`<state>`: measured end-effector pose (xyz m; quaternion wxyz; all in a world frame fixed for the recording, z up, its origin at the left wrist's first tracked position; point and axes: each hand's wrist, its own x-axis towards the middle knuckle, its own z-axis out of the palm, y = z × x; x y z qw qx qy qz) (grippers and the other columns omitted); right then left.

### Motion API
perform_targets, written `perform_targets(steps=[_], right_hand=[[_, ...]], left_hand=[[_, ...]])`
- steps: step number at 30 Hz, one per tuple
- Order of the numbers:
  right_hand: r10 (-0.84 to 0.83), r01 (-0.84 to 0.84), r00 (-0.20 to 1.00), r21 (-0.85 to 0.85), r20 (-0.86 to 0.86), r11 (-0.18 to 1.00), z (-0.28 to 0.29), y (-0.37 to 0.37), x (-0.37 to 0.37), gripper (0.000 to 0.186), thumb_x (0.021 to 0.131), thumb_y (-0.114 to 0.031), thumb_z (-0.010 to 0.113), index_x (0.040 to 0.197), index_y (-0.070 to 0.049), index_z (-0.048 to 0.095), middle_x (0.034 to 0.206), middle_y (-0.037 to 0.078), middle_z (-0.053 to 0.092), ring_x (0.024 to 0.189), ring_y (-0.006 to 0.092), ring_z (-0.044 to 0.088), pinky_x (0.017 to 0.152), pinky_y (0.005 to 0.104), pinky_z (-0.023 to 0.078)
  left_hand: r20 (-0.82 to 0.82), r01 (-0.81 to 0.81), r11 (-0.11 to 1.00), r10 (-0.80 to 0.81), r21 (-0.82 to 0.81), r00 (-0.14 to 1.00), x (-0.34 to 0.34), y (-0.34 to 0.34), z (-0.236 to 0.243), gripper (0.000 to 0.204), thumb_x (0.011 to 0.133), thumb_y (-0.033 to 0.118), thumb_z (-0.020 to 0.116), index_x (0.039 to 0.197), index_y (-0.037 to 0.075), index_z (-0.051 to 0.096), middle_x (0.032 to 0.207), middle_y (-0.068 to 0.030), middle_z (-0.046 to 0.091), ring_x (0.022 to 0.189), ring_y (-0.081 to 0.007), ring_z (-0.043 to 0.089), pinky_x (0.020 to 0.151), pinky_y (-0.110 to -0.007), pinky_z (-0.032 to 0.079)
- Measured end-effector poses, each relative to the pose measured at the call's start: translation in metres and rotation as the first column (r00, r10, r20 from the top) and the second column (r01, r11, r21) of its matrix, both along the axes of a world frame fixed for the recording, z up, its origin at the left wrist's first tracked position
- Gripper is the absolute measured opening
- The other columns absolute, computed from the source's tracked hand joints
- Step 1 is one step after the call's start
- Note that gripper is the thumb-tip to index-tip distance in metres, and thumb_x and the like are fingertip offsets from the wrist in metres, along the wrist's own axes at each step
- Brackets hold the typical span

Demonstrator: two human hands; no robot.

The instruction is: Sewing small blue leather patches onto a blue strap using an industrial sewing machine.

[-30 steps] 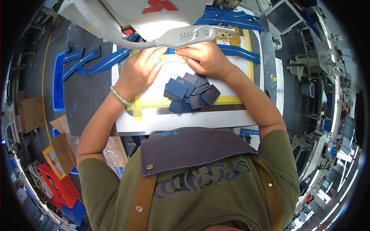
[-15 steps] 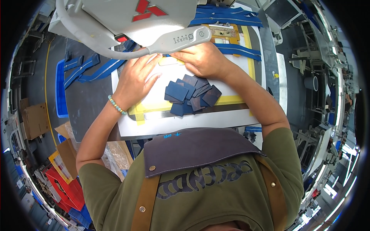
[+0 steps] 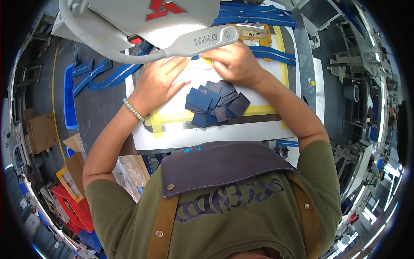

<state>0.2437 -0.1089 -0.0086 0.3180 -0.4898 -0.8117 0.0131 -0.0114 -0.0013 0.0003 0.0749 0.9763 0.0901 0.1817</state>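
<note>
My left hand [image 3: 157, 82] lies flat on the white work surface [image 3: 177, 116], fingers stretched toward the sewing machine and thumb apart. A beaded bracelet circles that wrist. My right hand [image 3: 235, 62] is curled beside the machine, its fingertips close to a small blue piece [image 3: 195, 57] and a pale yellow edged piece [image 3: 206, 64]. The grey lamp head [image 3: 202, 42] hides part of the fingers, so what they grip cannot be made out. Between my forearms rests a loose pile of dark blue rectangular patches [image 3: 215, 103].
The grey machine head [image 3: 142, 19] overhangs the work. Blue zipper strips lie left [image 3: 116, 77] and far right [image 3: 258, 16]. A yellow template frame [image 3: 254, 33] sits beyond my right hand. A blue bin [image 3: 70, 97] stands at the table's left edge, cardboard boxes [image 3: 39, 134] on the floor.
My right hand has shifted slightly right and away from the left one, showing more of the pale yellow piece between them. My left hand stays flat. The whole view has moved a little.
</note>
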Motion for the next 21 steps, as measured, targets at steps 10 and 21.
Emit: perform_targets(steps=[10,21], right_hand=[[-0.017,0.014,0.998,0.060,0.053,0.998,0.005,-0.002,0.001,0.032,0.078,-0.004,0.070,0.108,-0.012,0.079,0.118,0.004,0.072,0.108,0.0267,0.065,0.092,0.0395,0.055],[-0.046,0.040,0.991,0.047,0.125,0.998,0.004,-0.003,-0.002,0.035,0.075,-0.008,0.074,0.109,-0.013,0.079,0.120,0.004,0.070,0.112,0.0273,0.064,0.098,0.0408,0.052]], left_hand=[[0.098,0.056,0.975,-0.079,0.217,0.992,0.018,0.005,-0.001,0.032,0.093,0.030,0.075,0.107,0.001,0.075,0.107,-0.0051,0.075,0.095,-0.0188,0.070,0.089,-0.034,0.054],[0.118,0.049,0.993,-0.062,0.108,0.991,0.025,0.005,-0.004,0.030,0.089,0.021,0.080,0.113,0.003,0.077,0.110,-0.0116,0.076,0.099,-0.0274,0.072,0.091,-0.041,0.055]])
